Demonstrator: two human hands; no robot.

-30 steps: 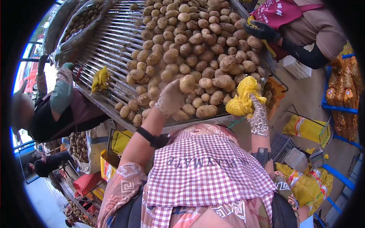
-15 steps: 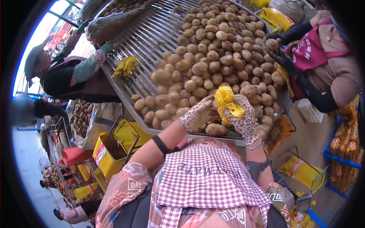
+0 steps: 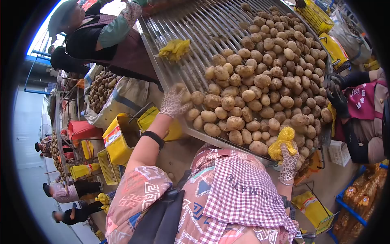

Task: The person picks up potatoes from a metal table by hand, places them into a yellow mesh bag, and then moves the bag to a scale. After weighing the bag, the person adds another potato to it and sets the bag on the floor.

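My left hand [image 3: 174,102], in a leopard-print glove and slightly blurred, is at the left edge of the slatted metal table [image 3: 178,61]. Its fingers and thumb curl round a potato [image 3: 185,96]. In my right hand [image 3: 289,156], gloved the same way, is a bunched yellow mesh bag [image 3: 283,142], gripped over the near edge of the table. A large heap of potatoes [image 3: 262,81] spreads between and beyond my hands.
A yellow mesh bundle [image 3: 174,49] lies on the slats. Yellow baskets [image 3: 118,136] stand below on the left. One co-worker [image 3: 109,44] is at the left side, another [image 3: 361,105] at the right. An orange crate [image 3: 310,168] stands beneath the right corner.
My left hand has swung left, away from the yellow mesh bag, to the table's edge. My right hand has moved right and down with the bag. The whole view has turned.
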